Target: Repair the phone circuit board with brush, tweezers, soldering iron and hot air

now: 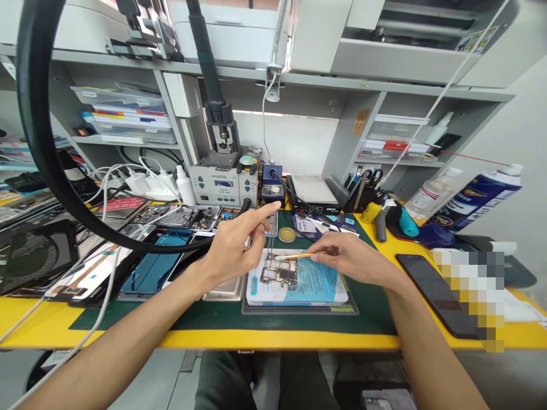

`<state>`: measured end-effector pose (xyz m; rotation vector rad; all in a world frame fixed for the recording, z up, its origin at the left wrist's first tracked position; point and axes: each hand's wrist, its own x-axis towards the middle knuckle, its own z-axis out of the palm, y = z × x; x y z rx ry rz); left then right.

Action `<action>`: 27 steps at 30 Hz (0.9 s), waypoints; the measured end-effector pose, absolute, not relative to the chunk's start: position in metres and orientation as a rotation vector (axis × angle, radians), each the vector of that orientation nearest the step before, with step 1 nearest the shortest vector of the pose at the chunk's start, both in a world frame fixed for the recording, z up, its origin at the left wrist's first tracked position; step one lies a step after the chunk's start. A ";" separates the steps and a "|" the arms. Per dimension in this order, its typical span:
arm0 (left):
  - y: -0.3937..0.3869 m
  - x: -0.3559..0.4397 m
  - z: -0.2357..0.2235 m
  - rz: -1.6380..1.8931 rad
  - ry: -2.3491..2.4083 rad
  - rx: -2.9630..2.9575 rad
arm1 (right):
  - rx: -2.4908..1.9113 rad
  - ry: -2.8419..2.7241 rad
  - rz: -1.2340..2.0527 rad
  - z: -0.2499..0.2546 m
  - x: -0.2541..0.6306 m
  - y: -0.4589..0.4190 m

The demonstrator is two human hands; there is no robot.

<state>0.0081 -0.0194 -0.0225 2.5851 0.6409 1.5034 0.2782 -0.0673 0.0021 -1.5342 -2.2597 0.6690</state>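
Note:
A phone circuit board (287,274) lies on a white and blue pad (327,287). My left hand (235,242) is closed on a pair of thin metal tweezers (270,242), its index finger stretched out; the tips point down at the board's upper edge. Between the fingers of my right hand (348,256) is a small brush (297,256) with a yellowish handle, held almost level. Its pale tip is over the upper part of the board, and whether it touches is hard to tell. Just behind the pad sits a small round tin (286,234).
Opened phones and a blue phone back (159,262) lie to the left. At the back stand a hot-air station (224,185) and a flat heating plate (314,191). A black phone (436,290) rests at right. A black ring (32,114) and white cables (111,267) cross the left side.

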 end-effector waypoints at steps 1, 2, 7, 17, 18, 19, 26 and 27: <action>-0.020 0.008 -0.022 1.504 0.636 2.586 | -1.544 -2.254 0.672 0.002 0.278 -0.067; -0.020 0.008 -0.023 1.503 0.632 2.587 | -1.547 -2.251 0.676 0.002 0.278 -0.067; -0.020 0.008 -0.025 1.511 0.651 2.574 | -1.486 -2.284 0.650 0.000 0.275 -0.067; -0.018 0.007 -0.027 1.506 0.661 2.556 | -1.498 -2.265 0.666 -0.002 0.275 -0.067; -0.018 0.007 -0.027 1.506 0.662 2.558 | -1.489 -2.274 0.657 -0.003 0.274 -0.067; -0.018 0.007 -0.028 1.509 0.663 2.558 | -1.484 -2.279 0.649 -0.003 0.274 -0.067; -0.017 0.006 -0.028 1.509 0.660 2.545 | -1.529 -2.240 0.668 -0.001 0.282 -0.066; -0.017 0.006 -0.028 1.509 0.662 2.546 | -1.531 -2.240 0.673 0.000 0.283 -0.066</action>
